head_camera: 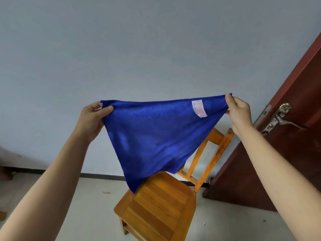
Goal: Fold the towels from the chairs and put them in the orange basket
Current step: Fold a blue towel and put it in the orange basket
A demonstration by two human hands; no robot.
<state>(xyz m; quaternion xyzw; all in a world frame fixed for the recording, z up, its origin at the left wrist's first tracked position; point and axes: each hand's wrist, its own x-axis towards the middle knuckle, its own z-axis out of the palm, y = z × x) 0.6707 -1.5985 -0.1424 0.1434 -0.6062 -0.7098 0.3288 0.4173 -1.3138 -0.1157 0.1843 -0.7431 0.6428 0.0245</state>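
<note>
Both hands, left [92,119] and right [238,112], pinch the blue towel [152,136] (label apparently pink) taut above the chair [161,202].

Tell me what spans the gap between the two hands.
In the head view, the blue towel stretches between the left hand and right hand, each pinching a top corner.

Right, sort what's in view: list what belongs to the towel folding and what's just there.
Job: blue towel, held stretched by left hand and right hand; wooden chair below it.
Just there: brown door, door handle, wall.
</note>
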